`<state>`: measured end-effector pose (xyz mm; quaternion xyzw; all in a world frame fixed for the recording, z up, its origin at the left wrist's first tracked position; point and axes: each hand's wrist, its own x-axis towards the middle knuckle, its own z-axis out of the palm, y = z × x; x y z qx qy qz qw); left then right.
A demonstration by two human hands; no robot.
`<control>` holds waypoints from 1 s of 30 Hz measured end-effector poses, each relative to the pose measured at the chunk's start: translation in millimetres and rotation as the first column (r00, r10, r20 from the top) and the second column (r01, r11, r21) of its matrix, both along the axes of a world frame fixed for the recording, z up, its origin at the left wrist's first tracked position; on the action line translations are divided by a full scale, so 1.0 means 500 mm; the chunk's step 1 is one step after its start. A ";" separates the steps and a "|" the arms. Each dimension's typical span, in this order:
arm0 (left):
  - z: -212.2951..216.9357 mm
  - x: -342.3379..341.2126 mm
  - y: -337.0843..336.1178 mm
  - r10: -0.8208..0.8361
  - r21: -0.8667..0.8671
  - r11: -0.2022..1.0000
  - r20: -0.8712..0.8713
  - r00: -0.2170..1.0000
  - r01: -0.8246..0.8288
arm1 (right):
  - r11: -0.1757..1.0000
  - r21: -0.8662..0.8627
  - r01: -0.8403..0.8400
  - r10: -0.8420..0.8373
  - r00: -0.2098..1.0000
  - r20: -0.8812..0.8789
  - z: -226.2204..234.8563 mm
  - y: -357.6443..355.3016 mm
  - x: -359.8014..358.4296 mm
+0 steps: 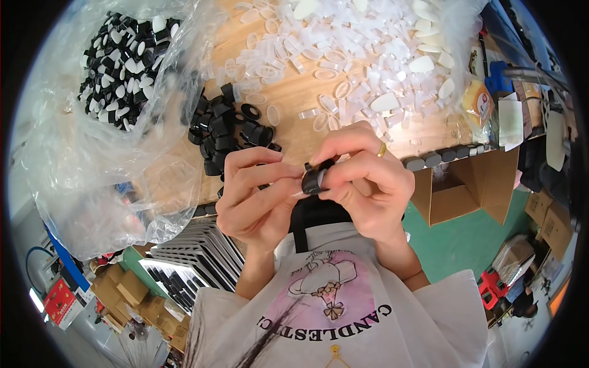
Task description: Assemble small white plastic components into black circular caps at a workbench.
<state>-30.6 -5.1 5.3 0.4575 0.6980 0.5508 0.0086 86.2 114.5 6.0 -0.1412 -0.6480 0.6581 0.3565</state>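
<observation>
Close to my body, just over the table's front edge, a small black cap-like part (pixel 312 181) is gripped between both hands. My right hand (pixel 371 184), with a gold ring on one finger, pinches it from the right; a bit of pale surface shows beside its fingertips. From the left, the bent fingers of my left hand (pixel 257 193) press together at the part's left side. A whitish sliver shows under these fingertips, too small to name. Left of centre lies a heap of black hollow caps (pixel 221 126), partly hidden behind my left hand.
Translucent oval rings (pixel 331 67) spread across the wooden table (pixel 288 92), with white oval pieces (pixel 385 102) among them. A clear plastic bag (pixel 67 141) at left holds black-and-white parts (pixel 126 67). Dark ovals (pixel 432 159) line the front edge above an open cardboard box (pixel 466 190).
</observation>
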 end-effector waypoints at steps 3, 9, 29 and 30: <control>-0.014 -0.010 -0.003 -0.113 0.121 0.987 0.070 0.991 0.104 | 0.983 -0.136 -0.122 0.105 0.987 -0.123 0.005 0.001 -0.003; 0.016 -0.023 -0.004 -0.218 -0.064 0.971 0.164 0.962 0.231 | 0.958 0.277 0.073 -0.096 0.993 0.069 0.002 0.001 0.005; 0.000 -0.012 -0.014 -0.025 -0.171 0.983 0.244 0.969 0.069 | 0.702 0.675 -0.227 -0.296 0.769 0.566 -0.088 0.168 -0.001; 0.001 -0.012 -0.011 -0.025 -0.172 0.983 0.245 0.969 0.068 | 0.702 0.674 -0.228 -0.295 0.769 0.567 -0.093 0.167 0.000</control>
